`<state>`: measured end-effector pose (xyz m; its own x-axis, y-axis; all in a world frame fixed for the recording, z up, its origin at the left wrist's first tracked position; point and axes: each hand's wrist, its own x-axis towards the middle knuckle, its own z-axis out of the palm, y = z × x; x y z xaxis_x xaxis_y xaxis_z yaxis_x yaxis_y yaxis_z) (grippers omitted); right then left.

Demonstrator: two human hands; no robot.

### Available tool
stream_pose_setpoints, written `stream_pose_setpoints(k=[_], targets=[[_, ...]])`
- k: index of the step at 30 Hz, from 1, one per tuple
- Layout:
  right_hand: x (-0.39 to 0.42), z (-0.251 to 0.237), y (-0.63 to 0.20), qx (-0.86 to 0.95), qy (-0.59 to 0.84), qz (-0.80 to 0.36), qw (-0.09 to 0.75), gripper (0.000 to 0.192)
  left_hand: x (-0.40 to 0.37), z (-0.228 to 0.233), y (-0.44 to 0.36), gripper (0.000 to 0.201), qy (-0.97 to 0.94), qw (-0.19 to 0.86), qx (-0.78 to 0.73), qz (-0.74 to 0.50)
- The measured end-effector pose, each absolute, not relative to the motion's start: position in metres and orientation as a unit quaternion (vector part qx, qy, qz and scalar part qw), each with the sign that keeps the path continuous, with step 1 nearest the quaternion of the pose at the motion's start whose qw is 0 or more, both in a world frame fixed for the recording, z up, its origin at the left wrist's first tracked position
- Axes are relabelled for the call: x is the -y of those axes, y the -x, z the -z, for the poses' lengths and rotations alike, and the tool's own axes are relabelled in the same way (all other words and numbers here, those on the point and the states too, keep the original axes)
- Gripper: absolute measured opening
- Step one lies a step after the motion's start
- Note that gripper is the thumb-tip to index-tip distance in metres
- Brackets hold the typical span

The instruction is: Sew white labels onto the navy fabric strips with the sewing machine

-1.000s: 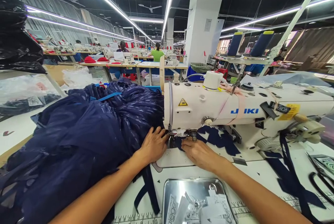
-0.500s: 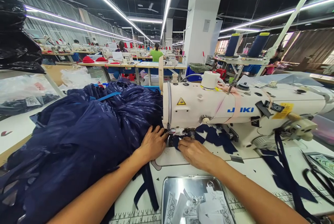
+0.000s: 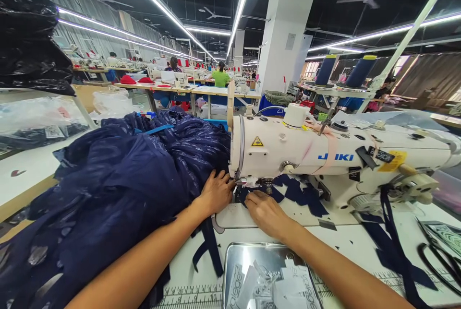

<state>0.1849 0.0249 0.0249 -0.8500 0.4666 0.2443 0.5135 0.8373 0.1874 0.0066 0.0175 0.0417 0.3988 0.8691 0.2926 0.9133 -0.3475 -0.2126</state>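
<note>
My left hand (image 3: 217, 193) lies palm down beside the sewing machine's needle area, fingers spread and resting at the edge of a large heap of navy fabric (image 3: 144, 174). My right hand (image 3: 265, 210) is on the other side of the needle, its fingers bent together on a navy fabric piece (image 3: 244, 196) by the presser foot. Its fingertips are partly hidden. The white sewing machine (image 3: 302, 143) stands over both hands. A narrow navy strip (image 3: 213, 246) hangs toward me from below my left hand.
A metal tin (image 3: 230, 251) of white labels sits in front of my hands. Navy cut pieces (image 3: 298, 194) lie under the machine arm. Black-handled scissors (image 3: 437, 251) and navy strips (image 3: 403, 261) are at right. Thread cones (image 3: 326, 70) stand behind. People work farther back.
The view has swung slightly left. Both hands keep their places by the needle, while the narrow strip's loose end has moved up, away from me.
</note>
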Motion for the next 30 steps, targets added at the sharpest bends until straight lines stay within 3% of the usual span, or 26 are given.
stream_pose_setpoints(k=[10, 19, 23, 30], targets=[[-0.042, -0.024, -0.196, 0.956, 0.242, 0.12, 0.117, 0.019, -0.012, -0.045, -0.008, 0.02, 0.811, 0.183, 0.551, 0.073], [-0.052, -0.039, -0.218, 0.955, 0.248, 0.088, 0.136, 0.016, 0.021, -0.056, -0.01, 0.018, 0.792, 0.087, 0.582, 0.163], [-0.05, -0.037, -0.218, 0.953, 0.251, 0.078, 0.147, 0.018, 0.033, -0.058, -0.009, 0.012, 0.76, -0.006, 0.59, 0.273], [-0.05, -0.036, -0.217, 0.95, 0.262, 0.064, 0.156, 0.02, 0.042, -0.062, -0.018, 0.009, 0.654, -0.285, 0.55, 0.434]])
